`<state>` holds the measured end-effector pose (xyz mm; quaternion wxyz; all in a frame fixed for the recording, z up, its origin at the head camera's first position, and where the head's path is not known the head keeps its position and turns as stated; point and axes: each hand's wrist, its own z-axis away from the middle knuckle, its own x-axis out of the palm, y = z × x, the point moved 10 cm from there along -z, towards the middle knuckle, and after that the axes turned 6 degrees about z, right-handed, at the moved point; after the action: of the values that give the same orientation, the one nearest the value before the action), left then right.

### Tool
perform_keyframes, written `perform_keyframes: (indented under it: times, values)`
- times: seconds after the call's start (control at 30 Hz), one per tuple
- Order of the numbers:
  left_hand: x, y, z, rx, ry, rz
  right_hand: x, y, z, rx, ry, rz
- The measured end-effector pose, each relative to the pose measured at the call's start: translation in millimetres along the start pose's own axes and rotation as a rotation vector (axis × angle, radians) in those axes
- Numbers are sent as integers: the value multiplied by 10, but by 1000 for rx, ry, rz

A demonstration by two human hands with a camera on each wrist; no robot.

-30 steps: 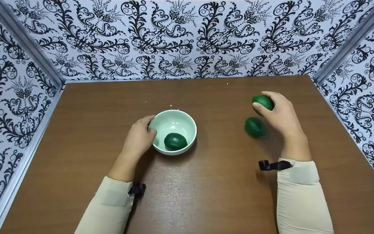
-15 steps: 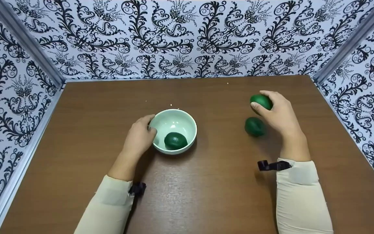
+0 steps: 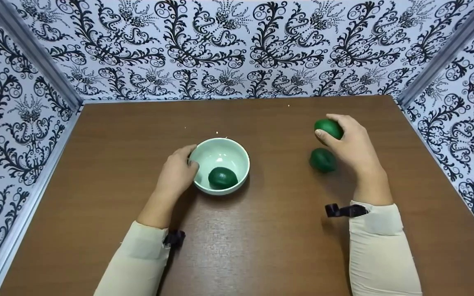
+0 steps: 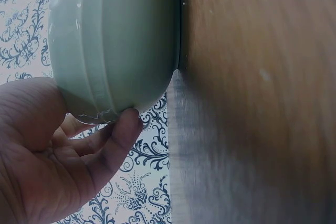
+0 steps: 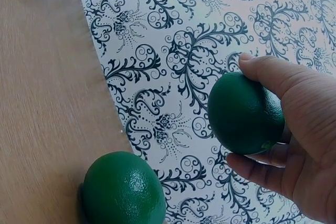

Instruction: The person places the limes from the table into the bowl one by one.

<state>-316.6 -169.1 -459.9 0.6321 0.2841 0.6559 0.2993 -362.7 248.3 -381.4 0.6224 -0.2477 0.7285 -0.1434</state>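
My left hand [image 3: 176,172] grips the left side of a pale green bowl [image 3: 220,150], thumb at the rim and fingers against the outer wall. In the left wrist view, the bowl [image 4: 118,35] has its base on the table. One dark green lime [image 3: 222,178] lies inside it. On the right, my right hand [image 3: 354,144] holds another lime [image 3: 328,128] between thumb and fingers. The right wrist view shows this held lime [image 5: 244,113] raised off the tabletop. A further lime [image 3: 322,160] rests on the table just below that hand, nearer to me.
The brown wooden table [image 3: 261,230] is bordered at the back and both sides by panels with black scroll patterns [image 3: 237,49]. Small pale specks [image 3: 217,132] lie behind the bowl. Each wrist wears a black camera mount [image 3: 346,210].
My right hand has drifted slightly left with the lime it holds. The left hand, the bowl and the other limes stay where they were.
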Motion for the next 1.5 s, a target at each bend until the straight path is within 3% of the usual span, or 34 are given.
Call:
perform_keyframes:
  times: [1.5]
  values:
    - [-19, 20, 8, 24, 14, 15, -49, -333, 83, -63, 6, 14]
